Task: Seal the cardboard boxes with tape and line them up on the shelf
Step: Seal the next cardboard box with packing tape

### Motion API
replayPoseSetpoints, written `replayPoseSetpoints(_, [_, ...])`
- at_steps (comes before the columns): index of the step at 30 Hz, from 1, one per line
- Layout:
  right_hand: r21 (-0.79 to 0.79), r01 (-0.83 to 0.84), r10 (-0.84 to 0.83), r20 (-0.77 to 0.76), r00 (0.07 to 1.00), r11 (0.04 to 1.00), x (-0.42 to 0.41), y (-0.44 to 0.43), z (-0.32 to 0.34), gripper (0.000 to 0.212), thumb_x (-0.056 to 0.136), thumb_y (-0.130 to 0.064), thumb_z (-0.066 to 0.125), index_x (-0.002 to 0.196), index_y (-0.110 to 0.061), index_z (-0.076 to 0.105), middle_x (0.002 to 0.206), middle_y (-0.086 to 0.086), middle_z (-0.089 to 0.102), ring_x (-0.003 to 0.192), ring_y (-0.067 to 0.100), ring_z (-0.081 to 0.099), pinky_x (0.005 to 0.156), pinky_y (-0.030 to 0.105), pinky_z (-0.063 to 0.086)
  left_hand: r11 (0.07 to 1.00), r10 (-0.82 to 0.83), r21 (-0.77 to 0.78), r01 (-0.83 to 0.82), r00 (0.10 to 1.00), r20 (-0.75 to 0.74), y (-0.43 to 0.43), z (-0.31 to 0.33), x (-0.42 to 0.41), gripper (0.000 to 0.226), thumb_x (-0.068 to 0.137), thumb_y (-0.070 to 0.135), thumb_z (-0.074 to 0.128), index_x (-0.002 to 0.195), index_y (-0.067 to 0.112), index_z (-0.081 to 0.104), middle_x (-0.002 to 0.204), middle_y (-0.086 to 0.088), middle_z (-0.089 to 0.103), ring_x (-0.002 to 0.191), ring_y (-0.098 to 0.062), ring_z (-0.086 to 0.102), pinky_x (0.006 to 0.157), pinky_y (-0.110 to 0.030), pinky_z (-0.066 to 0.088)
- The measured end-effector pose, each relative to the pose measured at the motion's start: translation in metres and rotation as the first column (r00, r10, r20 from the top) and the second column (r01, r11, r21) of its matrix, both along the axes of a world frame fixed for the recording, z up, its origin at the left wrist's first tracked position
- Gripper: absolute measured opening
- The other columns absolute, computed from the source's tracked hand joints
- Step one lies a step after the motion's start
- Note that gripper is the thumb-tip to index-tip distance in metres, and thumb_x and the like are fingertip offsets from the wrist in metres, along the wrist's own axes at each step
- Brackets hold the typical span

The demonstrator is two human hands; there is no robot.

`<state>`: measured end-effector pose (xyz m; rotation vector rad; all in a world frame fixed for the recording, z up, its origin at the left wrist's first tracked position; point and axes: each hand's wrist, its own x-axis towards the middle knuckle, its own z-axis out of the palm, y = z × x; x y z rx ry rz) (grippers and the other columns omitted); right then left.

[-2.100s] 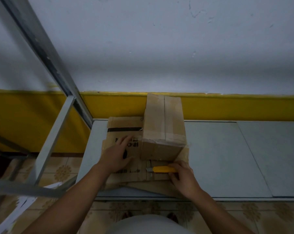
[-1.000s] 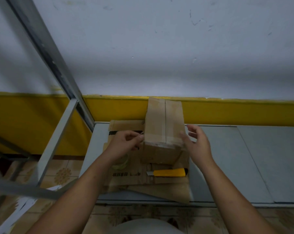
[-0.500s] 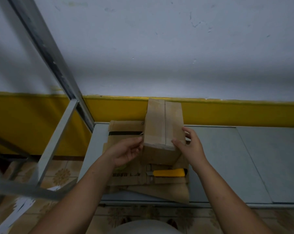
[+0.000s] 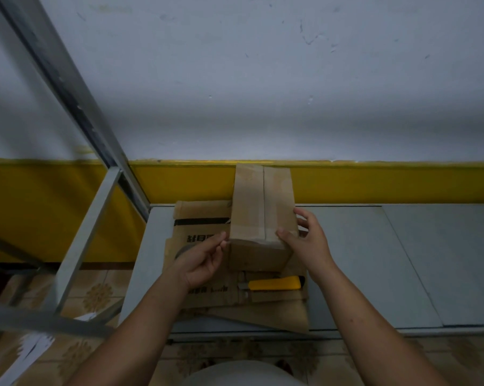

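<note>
A tall brown cardboard box (image 4: 263, 207) stands on flattened cardboard (image 4: 204, 218) on the grey shelf (image 4: 374, 260). Tape runs over its top and down its near face. My left hand (image 4: 204, 260) pinches at the box's near left top corner with thumb and fingertips. My right hand (image 4: 307, 240) holds the box's right side, thumb on the top edge and fingers round the right face. A tape roll (image 4: 183, 250) shows partly under my left hand.
A yellow utility knife (image 4: 274, 283) lies on the flattened cardboard just in front of the box. Grey metal frame bars (image 4: 82, 246) slant across the left. A yellow-and-white wall stands right behind the shelf. The shelf surface stretches to the right.
My right hand let go of the yellow knife, which now lies on the cardboard, and moved up to the box's right side. My left hand rose from the flat cardboard to the box's left corner.
</note>
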<state>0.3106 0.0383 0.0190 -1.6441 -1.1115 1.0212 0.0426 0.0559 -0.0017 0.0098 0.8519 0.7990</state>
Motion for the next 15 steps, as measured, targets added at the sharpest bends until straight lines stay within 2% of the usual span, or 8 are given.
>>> replayPoseSetpoints(2, [0.001,0.005,-0.005,-0.003,1.000,1.000,0.000,0.000,0.000,0.068,0.084,-0.033,0.084,0.143,-0.033,0.049,0.140,-0.002,0.055,0.123,0.021,0.058,0.093,0.043,0.060,0.999,0.032,0.010,-0.031,0.999,-0.023,-0.002,0.001,0.003,0.039,0.088,0.005,0.076,0.126,-0.001,0.066,0.100,-0.015,0.073,0.070,-0.012,0.074,0.059,-0.019,0.062])
replayPoseSetpoints(6, [0.017,0.009,-0.008,-0.010,1.000,1.000,-0.002,-0.001,0.001,0.066,0.086,-0.031,0.083,0.142,-0.031,0.049,0.135,-0.004,0.056,0.120,0.019,0.058,0.086,0.033,0.060,1.000,0.026,0.000,-0.026,0.998,-0.052,-0.005,0.002,0.009,0.052,0.084,0.007,0.080,0.133,0.001,0.065,0.096,-0.013,0.075,0.068,-0.011,0.072,0.056,-0.018,0.060])
replayPoseSetpoints(8, [0.041,0.006,-0.006,-0.004,1.000,0.999,-0.004,-0.002,0.001,0.064,0.087,-0.030,0.082,0.142,-0.031,0.050,0.132,-0.007,0.055,0.120,0.017,0.057,0.085,0.028,0.058,0.999,-0.043,-0.031,0.040,0.994,-0.102,-0.007,0.002,0.013,0.051,0.079,0.017,0.084,0.126,0.006,0.069,0.090,-0.007,0.075,0.062,-0.008,0.067,0.046,-0.017,0.053])
replayPoseSetpoints(10, [0.064,0.022,-0.021,-0.018,1.000,0.998,-0.004,-0.004,0.000,0.060,0.088,-0.029,0.082,0.140,-0.031,0.051,0.128,-0.011,0.055,0.122,0.015,0.056,0.085,0.024,0.056,0.991,-0.130,-0.034,0.126,0.962,-0.242,-0.007,-0.002,0.016,0.042,0.079,0.034,0.085,0.113,0.014,0.072,0.083,0.000,0.073,0.059,-0.007,0.059,0.041,-0.017,0.040])
replayPoseSetpoints(11, [0.072,0.029,-0.026,-0.035,0.999,0.997,-0.005,-0.005,-0.001,0.059,0.088,-0.028,0.082,0.139,-0.030,0.052,0.127,-0.012,0.056,0.123,0.013,0.056,0.087,0.024,0.056,0.987,-0.158,-0.020,0.160,0.934,-0.321,-0.008,-0.004,0.017,0.039,0.083,0.042,0.083,0.109,0.016,0.072,0.080,0.002,0.071,0.058,-0.006,0.056,0.042,-0.018,0.036])
replayPoseSetpoints(13, [0.095,0.039,-0.035,-0.045,0.998,0.995,-0.005,-0.008,-0.001,0.059,0.087,-0.029,0.082,0.139,-0.028,0.055,0.129,-0.013,0.059,0.125,0.011,0.055,0.094,0.029,0.056,0.967,-0.186,0.054,0.249,0.833,-0.522,-0.008,-0.011,0.017,0.041,0.091,0.053,0.074,0.114,0.019,0.071,0.077,0.003,0.066,0.058,-0.008,0.053,0.045,-0.021,0.035])
replayPoseSetpoints(15, [0.127,0.037,-0.035,-0.021,0.999,0.991,-0.003,-0.011,-0.002,0.058,0.088,-0.028,0.081,0.140,-0.025,0.057,0.134,-0.010,0.061,0.126,0.009,0.055,0.104,0.035,0.054,0.927,-0.092,0.168,0.336,0.638,-0.765,-0.012,-0.015,0.016,0.036,0.097,0.052,0.069,0.115,0.021,0.072,0.088,0.000,0.071,0.062,-0.013,0.060,0.048,-0.025,0.043])
